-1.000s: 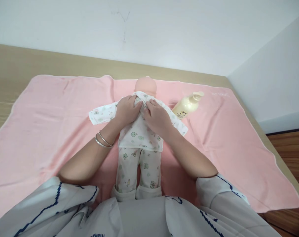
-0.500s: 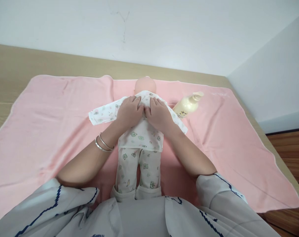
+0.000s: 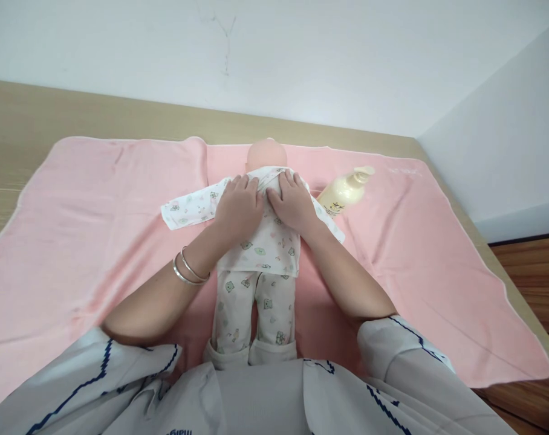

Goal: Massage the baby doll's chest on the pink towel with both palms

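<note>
Since the earlier frames, both hands shift a bit outward on the upper torso: fingertips sit wider apart, the right hand [image 3: 293,206] more so, thumbs slightly parted, and a diagonal crease now runs near the shirt's collar. Doll [image 3: 259,257] is where it was, on the pink blanket [image 3: 115,241] over the worktop [image 3: 133,119], legs toward the person; its head [image 3: 266,155] is at the far end (face not visible, so can't say which way it faces). It wears a printed shirt [image 3: 277,254] and matching trousers [image 3: 272,311].

Left hand [image 3: 239,211] lies palm down on the shirt, fingers slightly fanned, tips near the shoulder; two bangles [image 3: 184,279] on that wrist. Right hand mirrors it, fingers a little spread, thumb angled inward. Neither seems to pinch; can't tell whether cloth is caught under the tips.

Step in hand, my read: a two-handed outward stroke over the upper torso, partway through. From this position, the next move calls for flat palms, light matched pressure and no dragging of the creased cloth.

Yellow pump bottle [image 3: 344,192] leans over on the blanket, near the shirt's right sleeve [image 3: 331,226], not touched by either hand. Other sleeve [image 3: 188,207] stretches out flat.
</note>
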The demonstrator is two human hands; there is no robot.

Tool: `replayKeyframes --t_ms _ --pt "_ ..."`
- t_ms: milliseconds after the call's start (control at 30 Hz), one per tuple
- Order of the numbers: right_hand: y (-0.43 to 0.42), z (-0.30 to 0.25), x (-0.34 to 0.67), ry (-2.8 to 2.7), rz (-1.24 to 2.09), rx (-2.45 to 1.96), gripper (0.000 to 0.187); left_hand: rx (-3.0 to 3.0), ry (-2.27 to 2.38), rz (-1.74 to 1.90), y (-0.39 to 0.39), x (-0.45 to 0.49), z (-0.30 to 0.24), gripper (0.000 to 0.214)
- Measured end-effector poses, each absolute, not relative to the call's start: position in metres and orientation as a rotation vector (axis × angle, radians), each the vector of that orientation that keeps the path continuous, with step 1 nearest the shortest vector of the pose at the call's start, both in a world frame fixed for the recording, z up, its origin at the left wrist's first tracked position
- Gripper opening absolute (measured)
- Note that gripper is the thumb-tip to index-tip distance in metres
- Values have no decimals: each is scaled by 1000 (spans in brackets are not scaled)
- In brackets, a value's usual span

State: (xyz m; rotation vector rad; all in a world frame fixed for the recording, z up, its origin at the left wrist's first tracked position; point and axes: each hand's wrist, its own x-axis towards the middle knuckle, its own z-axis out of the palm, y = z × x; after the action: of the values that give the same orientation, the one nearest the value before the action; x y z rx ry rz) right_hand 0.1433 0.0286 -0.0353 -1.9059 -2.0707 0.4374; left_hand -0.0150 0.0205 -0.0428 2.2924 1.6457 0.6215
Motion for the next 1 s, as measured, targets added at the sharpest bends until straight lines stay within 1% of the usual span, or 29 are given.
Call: replayKeyframes --t_ms 167,400,567,667,767,833,900,1000 --pt "27 -38 144 -2150 318 -1860 68 2249 1621 621 12 -9 -41 51" --pt "-5 -23 122 -2275 176 -1845 62 2233 1561 709 37 -17 -58 47" --pt "-20 -14 112 -2323 212 -1819 58 2262 1616 737 45 -20 -59 37" --pt "-11 -13 120 -2264 325 -1752 55 2265 1629 712 44 -20 -58 36" --pt "6 -18 133 -2198 470 -1726 57 2206 1640 753 44 -19 -60 44" --pt "17 -23 140 -2155 503 -1782 62 2168 1645 775 44 -19 -64 49" --pt "23 -30 143 -2116 470 -1842 68 2138 1659 787 44 -18 -68 52" --pt "26 -38 144 -2104 404 -1845 69 2122 1678 788 44 -18 -70 55"
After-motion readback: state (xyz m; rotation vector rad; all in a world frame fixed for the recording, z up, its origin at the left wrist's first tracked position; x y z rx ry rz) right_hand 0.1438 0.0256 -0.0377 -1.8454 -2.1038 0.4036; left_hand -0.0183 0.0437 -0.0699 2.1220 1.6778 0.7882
